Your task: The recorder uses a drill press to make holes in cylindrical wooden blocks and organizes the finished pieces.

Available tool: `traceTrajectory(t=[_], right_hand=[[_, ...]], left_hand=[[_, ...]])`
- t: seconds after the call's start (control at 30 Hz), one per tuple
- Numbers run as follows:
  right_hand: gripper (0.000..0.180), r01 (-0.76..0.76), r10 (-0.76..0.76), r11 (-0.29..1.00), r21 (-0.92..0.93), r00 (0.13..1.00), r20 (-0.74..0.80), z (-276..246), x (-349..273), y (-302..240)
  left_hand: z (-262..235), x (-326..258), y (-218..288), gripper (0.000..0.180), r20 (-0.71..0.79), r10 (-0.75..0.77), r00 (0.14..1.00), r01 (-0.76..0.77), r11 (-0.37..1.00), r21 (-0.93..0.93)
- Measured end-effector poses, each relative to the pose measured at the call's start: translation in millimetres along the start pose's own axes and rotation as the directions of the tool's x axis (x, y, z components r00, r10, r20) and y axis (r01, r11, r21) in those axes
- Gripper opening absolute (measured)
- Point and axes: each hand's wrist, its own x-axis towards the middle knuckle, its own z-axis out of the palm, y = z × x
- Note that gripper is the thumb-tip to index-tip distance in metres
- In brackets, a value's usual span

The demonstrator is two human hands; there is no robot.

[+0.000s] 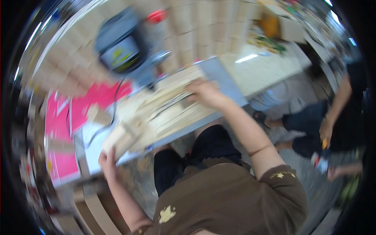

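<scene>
At the table's left front, my left hand (109, 160) grips the near end of a pale wooden block (120, 138). My right hand (205, 93) is over the wooden boards (178, 117) on the worktable, its fingers bent down and blurred. Something small and greyish shows under those fingers, too smeared to name. Long dark gaps run between the boards beside it. Beyond my hands stands a blue-grey bench drill press (123, 43) with a red knob (156, 16); its lower end hangs over the boards. Pale sawdust lies around the boards' left end.
Stacked wooden blocks (196, 25) line the far side. Another block (98, 114) stands behind the held one, near a black cable and pink sheets (58, 150). At right are a pale table (266, 66) and a person (337, 113) holding an orange-handled thing. Cardboard boxes (96, 213) sit below left.
</scene>
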Motion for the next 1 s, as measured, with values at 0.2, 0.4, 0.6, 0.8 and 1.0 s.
traceTrajectory(t=[0.2,0.4,0.6,0.8,1.0], right_hand=[[0.030,0.065,-0.065,0.994,0.084,0.998,-0.005,2,0,-8],[0.030,0.068,-0.068,0.996,0.057,0.998,-0.005,3,4,-14],[0.031,0.075,-0.075,0.996,0.042,0.997,0.001,1,1,-23],[0.030,0.076,-0.076,0.997,0.011,0.997,-0.026,3,-3,-25],[0.036,0.070,-0.068,0.997,0.020,0.992,-0.103,5,-8,-17]], left_hand=[[49,-1,15,0.032,0.031,-0.314,0.949,0.316,0.944,-0.097],[64,5,15,0.034,0.040,-0.346,0.937,0.348,0.926,-0.144],[96,9,16,0.038,0.184,-0.339,0.923,0.365,0.922,-0.131],[141,0,-7,0.040,0.348,-0.258,0.901,0.310,0.945,-0.101],[142,-22,-27,0.057,0.271,0.479,0.835,-0.542,0.804,0.245]])
